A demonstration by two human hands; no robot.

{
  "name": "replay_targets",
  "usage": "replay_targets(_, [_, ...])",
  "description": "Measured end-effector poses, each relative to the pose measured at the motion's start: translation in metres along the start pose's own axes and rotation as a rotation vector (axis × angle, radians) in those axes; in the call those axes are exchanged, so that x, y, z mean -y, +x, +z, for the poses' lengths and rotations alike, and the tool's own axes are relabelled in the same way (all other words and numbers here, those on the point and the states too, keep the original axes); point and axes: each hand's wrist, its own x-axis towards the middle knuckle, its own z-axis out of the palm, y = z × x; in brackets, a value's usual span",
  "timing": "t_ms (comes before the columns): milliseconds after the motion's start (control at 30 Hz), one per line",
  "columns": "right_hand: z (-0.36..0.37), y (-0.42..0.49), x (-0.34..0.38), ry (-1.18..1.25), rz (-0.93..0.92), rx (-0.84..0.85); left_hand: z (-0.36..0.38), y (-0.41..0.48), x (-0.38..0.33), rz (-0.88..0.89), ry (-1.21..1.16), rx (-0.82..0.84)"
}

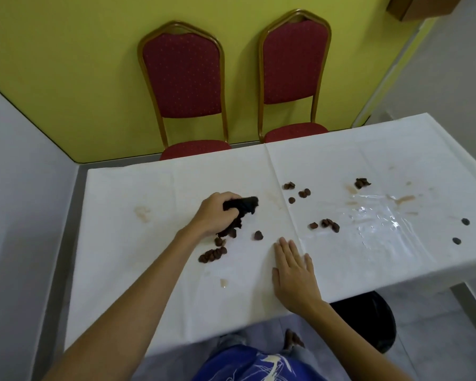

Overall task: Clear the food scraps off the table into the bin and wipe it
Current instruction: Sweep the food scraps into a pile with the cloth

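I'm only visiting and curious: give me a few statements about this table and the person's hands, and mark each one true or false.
1. The left hand grips a dark cloth. True.
2. The right hand holds a scrap. False: it lies flat and open on the table and holds nothing.
3. Loose brown scraps lie on the table. True.
4. Three chairs stand behind the table. False: there are two red chairs.
5. The black bin stands on the table. False: it sits below the table's near edge, to the person's right.
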Motion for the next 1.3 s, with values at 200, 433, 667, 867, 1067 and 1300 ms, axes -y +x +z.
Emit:
replay_targets(200, [0.001,-0.002,0.002,0.033,0.015,-0.006,-0.03,-0.089,0.04,-0.304,-0.369,-0.458])
replay_targets(433, [0.0,-0.002,0.005,0.072,0.039,0.007,0.048,-0.103,0.08,-0.451,-0.247,-0.45])
replay_targets(667, [-0.012,0.004,-0.014,0.324,-0.007,-0.013,0.107,-0.043,0.0,-0.216,-0.156,-0.156])
replay_targets(867, [-0.025,-0.019,-0.073,0.527,0.22,-0.271,0.115,-0.034,-0.02,-0.238,-0.262,-0.372])
replay_targets(1067, [-0.018,-0.031,-0.114,0.387,0.25,-0.346,0.138,-0.027,-0.021,-0.335,-0.08,-0.371])
replay_targets(1300, [-0.018,-0.025,-0.114,0.372,0.206,-0.42,0.196,-0.032,-0.075,-0.156,-0.139,-0.098])
